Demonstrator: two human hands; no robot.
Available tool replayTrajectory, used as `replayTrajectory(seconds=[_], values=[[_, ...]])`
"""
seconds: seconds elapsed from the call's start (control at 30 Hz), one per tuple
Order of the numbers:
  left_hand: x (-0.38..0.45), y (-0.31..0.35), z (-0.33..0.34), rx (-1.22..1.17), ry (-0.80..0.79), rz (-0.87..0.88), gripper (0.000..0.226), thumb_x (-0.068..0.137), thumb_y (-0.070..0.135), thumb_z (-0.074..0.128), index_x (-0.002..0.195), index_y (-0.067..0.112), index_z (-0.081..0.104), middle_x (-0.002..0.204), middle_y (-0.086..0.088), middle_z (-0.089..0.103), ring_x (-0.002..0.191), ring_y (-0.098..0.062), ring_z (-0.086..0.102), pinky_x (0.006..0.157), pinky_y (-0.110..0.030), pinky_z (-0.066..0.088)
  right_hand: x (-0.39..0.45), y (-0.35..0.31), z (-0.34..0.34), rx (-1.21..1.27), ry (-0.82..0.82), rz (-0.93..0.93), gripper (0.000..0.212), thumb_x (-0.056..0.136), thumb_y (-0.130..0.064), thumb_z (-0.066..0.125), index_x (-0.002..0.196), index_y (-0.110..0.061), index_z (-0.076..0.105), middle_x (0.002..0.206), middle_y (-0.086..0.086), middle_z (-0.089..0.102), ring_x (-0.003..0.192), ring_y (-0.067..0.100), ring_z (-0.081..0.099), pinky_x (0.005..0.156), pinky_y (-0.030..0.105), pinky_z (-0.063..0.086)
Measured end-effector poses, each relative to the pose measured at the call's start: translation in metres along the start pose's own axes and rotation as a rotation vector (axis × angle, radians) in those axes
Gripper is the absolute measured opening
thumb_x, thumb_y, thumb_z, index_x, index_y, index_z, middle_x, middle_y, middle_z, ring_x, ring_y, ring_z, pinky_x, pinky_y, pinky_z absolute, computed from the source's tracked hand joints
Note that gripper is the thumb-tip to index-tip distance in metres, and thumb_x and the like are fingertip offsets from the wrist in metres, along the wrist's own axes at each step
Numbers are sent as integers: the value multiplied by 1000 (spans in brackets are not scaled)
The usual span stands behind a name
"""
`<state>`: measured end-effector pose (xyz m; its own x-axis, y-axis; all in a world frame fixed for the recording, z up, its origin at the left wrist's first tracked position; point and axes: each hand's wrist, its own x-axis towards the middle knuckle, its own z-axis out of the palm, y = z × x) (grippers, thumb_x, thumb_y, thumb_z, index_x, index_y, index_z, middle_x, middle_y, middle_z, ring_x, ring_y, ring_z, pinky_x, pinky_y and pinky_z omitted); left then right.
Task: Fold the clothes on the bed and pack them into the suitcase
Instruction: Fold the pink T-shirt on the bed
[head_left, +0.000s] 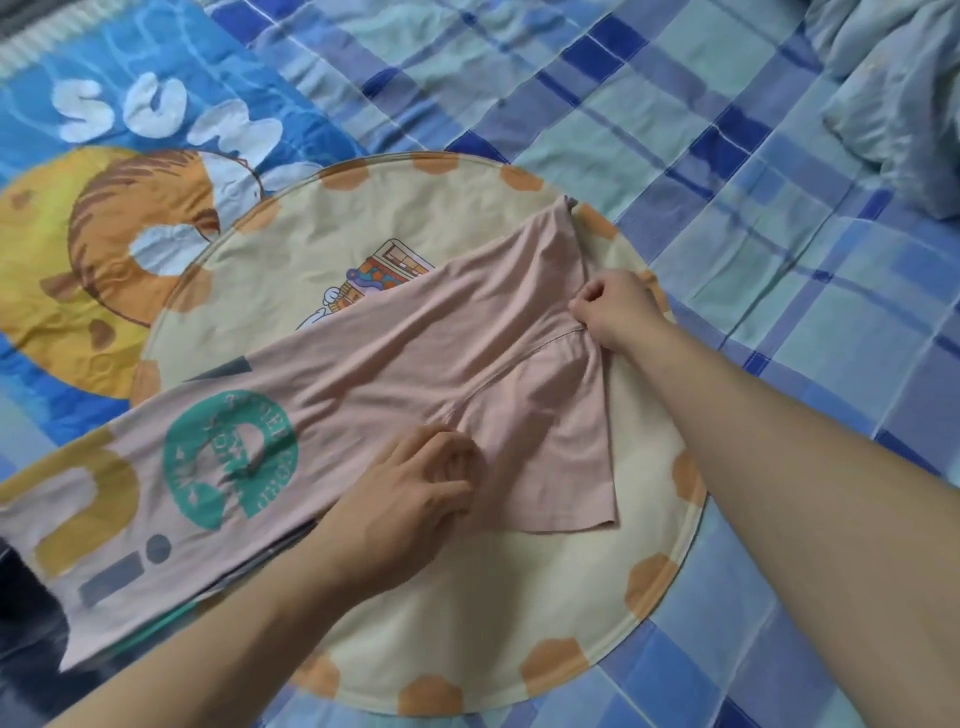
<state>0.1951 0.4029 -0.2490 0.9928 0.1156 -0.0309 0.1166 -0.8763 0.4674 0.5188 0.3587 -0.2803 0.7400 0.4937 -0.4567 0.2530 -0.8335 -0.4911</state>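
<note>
A pink T-shirt (415, 358) with a green round print and yellow letters lies stretched across the bed, over a round cream cushion (467, 623). My right hand (615, 306) pinches the shirt at the shoulder seam near the sleeve. My left hand (410, 493) has curled fingers gripping the fabric near the armpit, at the shirt's lower edge. One sleeve (550, 467) lies flat toward me. No suitcase is in view.
A blue plaid sheet (727, 130) covers the bed. A blue cartoon-print pillow (104, 182) lies at the left. Crumpled light-blue bedding (893, 104) is bunched at the top right. Dark clothing (31, 623) sits under the shirt's left end.
</note>
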Motion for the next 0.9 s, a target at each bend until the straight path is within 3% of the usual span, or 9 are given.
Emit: replayTrajectory(seconds=[0.13,0.23,0.3,0.47,0.6,0.67,0.73,0.8,0.9], values=[[-1,-10,10,153,-97,-48,73,74,9,62,144,24,49,152,-13,45,142,-36,41,111,-43,40,-32,14,3,-209,204,-393,25,89,-17,44,106,-20,61,118,7,54,108,30,55,92,46,47],[10,-16,6,208,-74,-16,73,80,11,39,153,14,42,158,-18,38,144,-38,40,113,-45,39,-67,48,-4,-444,100,-989,53,82,-10,33,127,-12,60,132,9,53,118,31,50,97,44,47],[14,-23,5,178,-33,-61,64,90,15,30,152,11,43,155,-20,41,139,-36,47,109,-37,40,-67,73,-7,-591,-79,-1142,61,85,0,38,145,-11,49,151,10,45,138,29,42,111,39,39],[16,-26,19,135,-11,-75,53,91,24,43,140,12,59,143,-21,54,131,-39,54,107,-43,49,-44,88,-13,-664,-195,-1055,81,81,-17,77,153,-13,40,155,8,43,142,25,42,118,39,34],[11,-19,27,-60,25,-120,51,102,38,44,145,12,55,152,-12,49,145,-29,41,123,-39,26,-51,83,-8,-573,-59,-1172,44,94,-26,61,137,-16,62,140,11,59,126,30,58,103,42,50],[10,-11,16,-263,93,-225,48,104,33,38,141,12,59,146,-2,57,141,-17,46,119,-27,30,-52,74,-6,-469,0,-1171,33,97,-27,52,121,-17,73,124,9,69,111,29,66,92,39,55],[17,-4,6,-471,212,-477,43,101,31,37,103,12,74,103,-1,73,103,-24,66,89,-28,52,-45,47,-10,-344,-43,-925,25,92,-22,50,99,-23,74,104,9,73,95,29,68,76,34,51],[35,-9,-8,-854,357,-890,50,102,35,37,66,16,67,69,-6,66,73,-29,59,65,-40,50,-28,16,-16,-234,-84,-556,20,96,-23,48,88,-17,65,90,11,69,83,27,59,63,31,38],[51,-16,-14,-1258,436,-1275,30,98,23,52,71,18,64,64,-8,58,59,-22,52,56,-30,40,-13,-9,-10,-93,-109,-298,45,101,-39,53,64,-14,52,68,0,52,66,18,45,54,30,30]])
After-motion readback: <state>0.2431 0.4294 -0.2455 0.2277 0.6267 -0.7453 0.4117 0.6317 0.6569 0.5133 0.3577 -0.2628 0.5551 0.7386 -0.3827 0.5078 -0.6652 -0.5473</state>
